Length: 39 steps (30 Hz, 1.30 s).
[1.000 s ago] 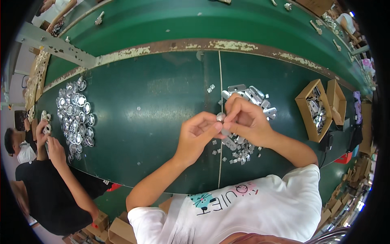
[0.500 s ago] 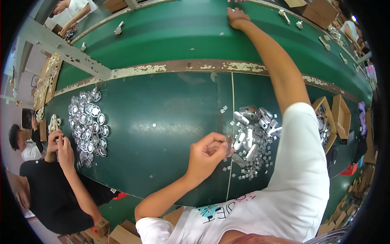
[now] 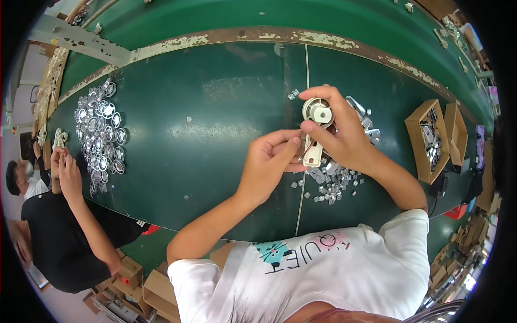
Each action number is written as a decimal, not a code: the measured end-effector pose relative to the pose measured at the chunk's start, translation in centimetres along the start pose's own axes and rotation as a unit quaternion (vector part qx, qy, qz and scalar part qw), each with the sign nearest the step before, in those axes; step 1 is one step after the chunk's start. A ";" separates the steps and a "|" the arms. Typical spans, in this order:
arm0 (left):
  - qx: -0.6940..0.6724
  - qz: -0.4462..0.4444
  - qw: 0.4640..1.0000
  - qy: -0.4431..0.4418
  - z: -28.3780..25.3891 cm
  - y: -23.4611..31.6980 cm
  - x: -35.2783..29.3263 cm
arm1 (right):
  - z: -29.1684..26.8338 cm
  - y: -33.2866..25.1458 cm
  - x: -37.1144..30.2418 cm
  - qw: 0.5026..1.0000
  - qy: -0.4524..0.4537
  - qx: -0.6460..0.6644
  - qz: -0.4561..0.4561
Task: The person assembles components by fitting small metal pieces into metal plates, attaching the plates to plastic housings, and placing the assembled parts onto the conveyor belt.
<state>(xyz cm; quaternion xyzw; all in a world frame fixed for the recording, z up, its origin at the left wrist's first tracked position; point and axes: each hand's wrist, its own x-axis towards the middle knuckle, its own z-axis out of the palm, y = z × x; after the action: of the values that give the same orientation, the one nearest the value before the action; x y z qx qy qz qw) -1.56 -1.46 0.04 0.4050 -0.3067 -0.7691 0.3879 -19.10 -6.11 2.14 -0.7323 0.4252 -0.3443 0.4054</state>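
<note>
Over the bench [image 3: 177,161], 2 hands meet. The right hand [image 3: 347,132] grips the cream device [image 3: 322,114] from the right, probably leaving its handle [image 3: 313,157] free. The left hand [image 3: 265,162] curls beside this handle; whether it pinches something, I cannot tell. Small clear parts [image 3: 332,192] lie near, perhaps for easy reach.

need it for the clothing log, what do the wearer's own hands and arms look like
The left hand and right hand are both ungloved, and no watch, bracelet or cable shows. Short white sleeves cover the upper arms, part of a white T-shirt with dark lettering and teal and pink prints on its front.
</note>
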 end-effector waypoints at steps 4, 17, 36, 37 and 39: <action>-0.015 -0.011 1.000 0.004 0.4 -0.2 -0.1 | 0.3 0.9 -0.4 0.994 -0.006 0.085 0.074; -0.017 -0.029 0.999 -0.007 0.0 -0.5 0.0 | 1.1 1.5 -0.6 0.999 -0.024 -0.001 0.046; 0.342 0.272 0.899 0.021 0.1 -1.2 -0.4 | -1.0 0.7 -0.8 0.924 -0.052 0.317 0.209; 0.318 0.278 0.906 -0.014 0.2 -0.9 -0.6 | -1.1 0.3 -0.8 0.911 -0.065 0.346 0.215; 0.269 0.291 0.917 -0.037 0.3 -1.1 -0.8 | -1.0 0.0 -0.9 0.890 -0.070 0.382 0.238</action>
<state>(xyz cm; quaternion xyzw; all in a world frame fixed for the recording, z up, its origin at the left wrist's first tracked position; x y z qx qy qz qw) -1.89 -0.18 -0.41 0.3584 -0.6206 -0.5249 0.4593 -20.32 -5.65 2.40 -0.4199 0.3930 -0.3208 0.7525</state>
